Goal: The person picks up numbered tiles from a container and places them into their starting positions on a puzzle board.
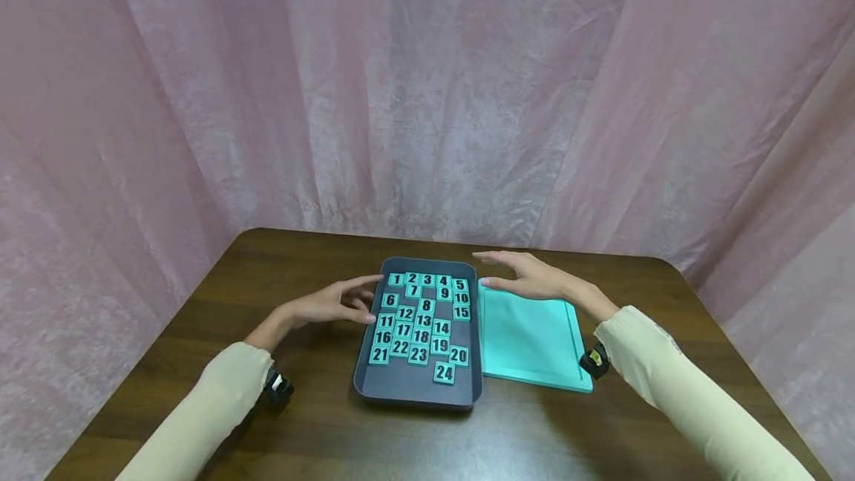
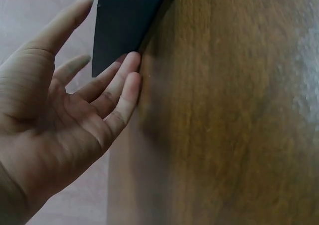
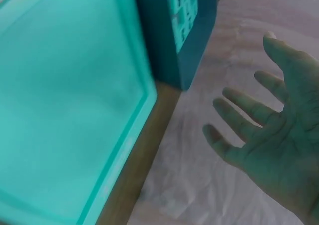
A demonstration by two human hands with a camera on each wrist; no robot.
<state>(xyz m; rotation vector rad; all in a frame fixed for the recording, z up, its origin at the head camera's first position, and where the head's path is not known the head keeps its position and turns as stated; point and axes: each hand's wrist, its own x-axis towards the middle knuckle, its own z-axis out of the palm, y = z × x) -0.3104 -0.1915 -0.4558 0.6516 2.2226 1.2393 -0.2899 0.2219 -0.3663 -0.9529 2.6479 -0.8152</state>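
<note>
A dark grey tray (image 1: 407, 387) lies on the table, holding turquoise number tiles set in uneven rows. Tile 24 (image 1: 444, 372) sits lowest, apart from most others, and tile 1 (image 1: 396, 280) is at the upper left. At the tray's left side is my left hand (image 1: 330, 304), its fingers loosely bent and the fingertips at the outer wall. In the left wrist view they grip nothing. My right hand (image 1: 524, 275) hovers with spread fingers above the far edge of a flat turquoise rimmed board (image 1: 531, 340). Nothing is in its palm (image 3: 289, 160).
The turquoise board lies right beside the tray. Both are on a brown wooden table (image 1: 300, 407) with rounded far corners. Pink-grey curtains (image 1: 427, 95) hang behind the table and along its sides.
</note>
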